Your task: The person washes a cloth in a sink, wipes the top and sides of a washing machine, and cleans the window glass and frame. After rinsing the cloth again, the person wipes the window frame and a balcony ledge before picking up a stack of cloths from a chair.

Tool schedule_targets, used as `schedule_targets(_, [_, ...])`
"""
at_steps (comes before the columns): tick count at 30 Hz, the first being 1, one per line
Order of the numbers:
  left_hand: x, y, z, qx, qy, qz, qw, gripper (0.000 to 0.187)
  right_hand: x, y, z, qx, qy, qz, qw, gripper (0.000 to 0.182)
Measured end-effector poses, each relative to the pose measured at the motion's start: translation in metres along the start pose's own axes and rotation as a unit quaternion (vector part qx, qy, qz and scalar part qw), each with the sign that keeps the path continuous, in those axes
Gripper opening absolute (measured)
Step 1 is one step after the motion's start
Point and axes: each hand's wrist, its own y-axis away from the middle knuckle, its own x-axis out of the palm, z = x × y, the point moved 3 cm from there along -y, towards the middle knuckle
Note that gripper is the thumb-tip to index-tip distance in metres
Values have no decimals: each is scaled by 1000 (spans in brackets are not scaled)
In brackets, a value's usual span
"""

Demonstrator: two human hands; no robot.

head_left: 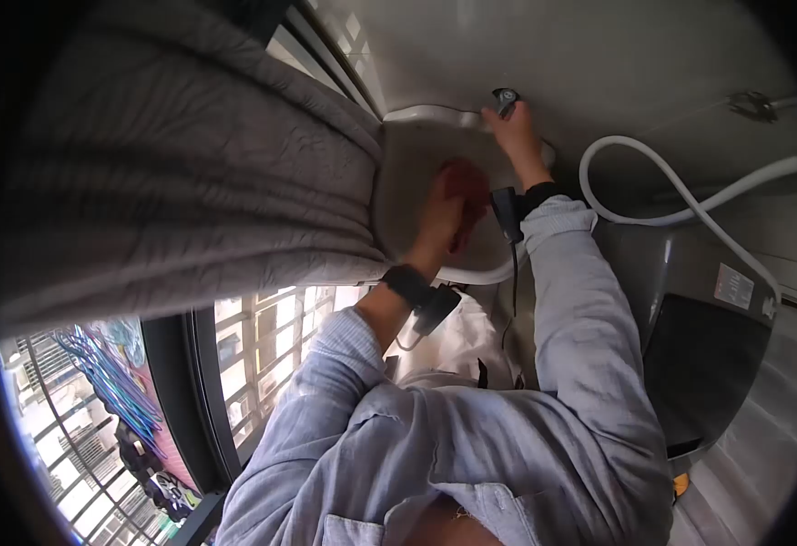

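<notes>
A red cloth [464, 179] is bunched in my left hand [440, 217], low inside the white sink [427, 113]. The fingers are wrapped round it, and part of the cloth hangs below the hand. At the sink's far edge, my right hand [517, 135] grips the dark metal faucet [505, 98] near the wall. Whether water runs is too dim to make out. Both wrists wear black bands with small devices, and a thin cable hangs from the right one.
A patterned grey curtain [216, 173] hangs close along the sink's left side. To the right, a white hose [658, 221] loops above a dark-lidded appliance [703, 364]. Barred windows [266, 337] and several colourful hangers [116, 382] are at the lower left.
</notes>
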Motion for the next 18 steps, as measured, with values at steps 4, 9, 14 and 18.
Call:
schedule_targets(4, [30, -31, -14, -74, -59, -37, 995, 61, 7, -36, -19, -23, 64, 5, 998, 40])
schedule_targets(9, [30, -75, -3, -28, -529, -69, 845, 66, -16, -58, -31, -80, 55, 108, 989, 37])
schedule_targets(14, [33, -100, 4, -61, -365, -76, 926, 52, 6, -47, -66, -52, -220, 43, 973, 43])
schedule_targets(18, [39, -106, -13, -102, -364, -99, 920, 40, 39, -5, -103, -95, -214, 84, 969, 42])
